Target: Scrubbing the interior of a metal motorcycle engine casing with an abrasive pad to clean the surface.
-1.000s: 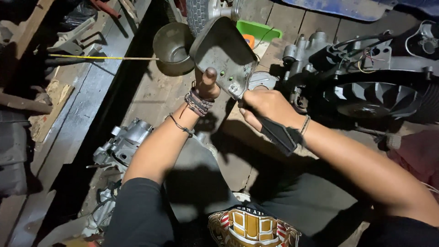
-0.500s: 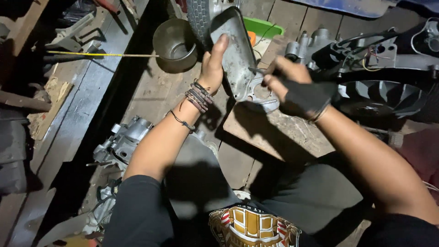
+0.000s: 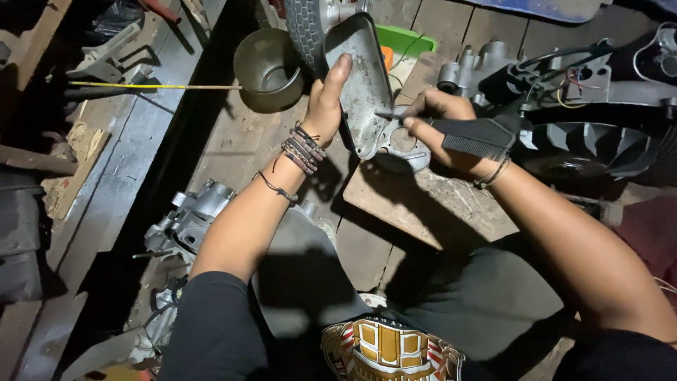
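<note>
My left hand, with several bracelets on the wrist, grips the left edge of a grey metal engine cover and holds it tilted upright over a wooden board. My right hand holds a thin dark tool whose tip touches the cover's inner face near its lower end. A black ribbed grip lies across the back of my right hand.
A round metal pot stands at the back left, with a yellow rod pointing at it. A tyre and green tray lie behind the cover. Engine parts crowd the right; another casing sits left.
The cover has been turned more upright and moved up and left a little. My right hand rose from below the cover to its inner face with the tool.
</note>
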